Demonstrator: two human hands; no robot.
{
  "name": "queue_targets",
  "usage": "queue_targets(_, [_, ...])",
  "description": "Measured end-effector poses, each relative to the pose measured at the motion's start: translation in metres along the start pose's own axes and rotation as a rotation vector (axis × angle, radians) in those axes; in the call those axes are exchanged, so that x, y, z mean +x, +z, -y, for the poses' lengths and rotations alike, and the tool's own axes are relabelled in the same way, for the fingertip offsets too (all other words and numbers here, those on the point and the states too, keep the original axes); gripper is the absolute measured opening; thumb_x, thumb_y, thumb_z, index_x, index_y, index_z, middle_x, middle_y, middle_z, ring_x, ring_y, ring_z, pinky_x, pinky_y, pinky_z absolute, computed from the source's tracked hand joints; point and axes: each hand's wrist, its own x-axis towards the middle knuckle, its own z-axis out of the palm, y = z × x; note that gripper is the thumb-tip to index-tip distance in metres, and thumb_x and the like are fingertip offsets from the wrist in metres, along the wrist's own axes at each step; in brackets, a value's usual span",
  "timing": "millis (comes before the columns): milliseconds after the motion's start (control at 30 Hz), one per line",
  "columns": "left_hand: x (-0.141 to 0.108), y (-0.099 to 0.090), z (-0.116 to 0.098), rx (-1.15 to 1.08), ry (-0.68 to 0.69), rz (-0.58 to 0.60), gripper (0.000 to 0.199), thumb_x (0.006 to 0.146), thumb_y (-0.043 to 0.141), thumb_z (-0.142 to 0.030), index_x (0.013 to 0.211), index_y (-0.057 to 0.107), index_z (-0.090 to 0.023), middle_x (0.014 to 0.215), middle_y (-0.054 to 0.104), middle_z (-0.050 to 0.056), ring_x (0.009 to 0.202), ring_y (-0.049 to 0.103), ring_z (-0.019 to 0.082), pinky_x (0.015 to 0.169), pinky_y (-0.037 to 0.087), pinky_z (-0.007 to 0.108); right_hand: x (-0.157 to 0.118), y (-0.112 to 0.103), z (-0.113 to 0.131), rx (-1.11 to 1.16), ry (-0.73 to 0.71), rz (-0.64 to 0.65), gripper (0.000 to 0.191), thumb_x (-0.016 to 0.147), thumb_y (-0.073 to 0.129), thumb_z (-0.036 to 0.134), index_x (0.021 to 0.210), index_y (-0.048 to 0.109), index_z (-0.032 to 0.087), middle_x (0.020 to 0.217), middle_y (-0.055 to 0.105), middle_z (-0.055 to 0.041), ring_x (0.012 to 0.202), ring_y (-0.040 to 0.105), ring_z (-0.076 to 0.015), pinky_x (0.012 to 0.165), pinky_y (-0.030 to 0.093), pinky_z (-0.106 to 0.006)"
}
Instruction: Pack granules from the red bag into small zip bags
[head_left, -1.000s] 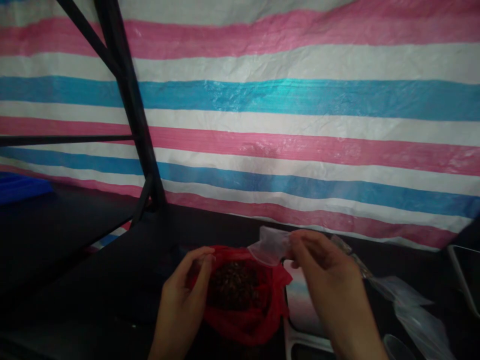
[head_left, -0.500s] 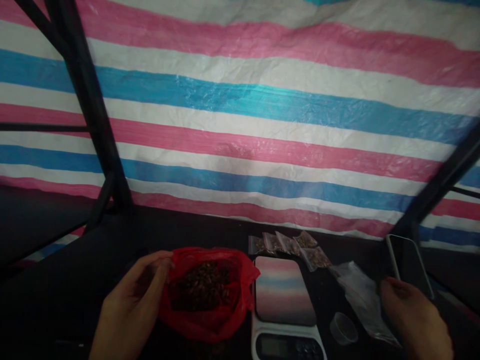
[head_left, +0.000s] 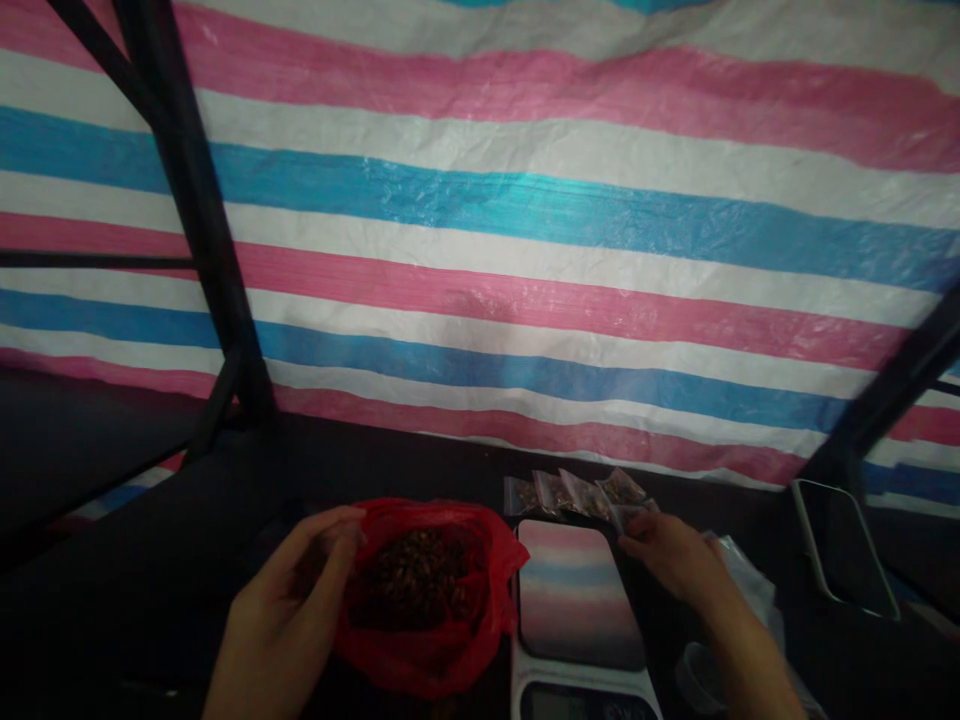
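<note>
My left hand (head_left: 292,595) pinches the red bag (head_left: 427,665) at its left rim. My right hand (head_left: 675,555) meets a packet (head_left: 617,515); I can't tell its grip

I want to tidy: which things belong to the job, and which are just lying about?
Likely for the job: red bag of dark bits, by the left hand; small packets, by the right hand; scale; cup; clear plastic.

Just around, probably: phone; striped sheet behind.
</note>
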Motion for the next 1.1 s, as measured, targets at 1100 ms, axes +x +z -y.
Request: queue_targets(1100, [-0.035, 0.026, -0.023, -0.396, -0.013, 0.545, 0.046, 0.093, 0.065, -0.065, 0.076, 0.058, -0.023, 0.074, 0.051, -0.002, 0.069, 0.049, 0.016, 0.064, 0.047, 0.024, -0.111, -0.024, 0.179, 1.039, -0.302, 0.078, 0.016, 0.077, 0.066, 0.018, 0.064, 0.072, 0.023, 0.061, 0.073, 0.001, 0.059, 0.069, -0.0182, 0.054, 0.048, -0.024])
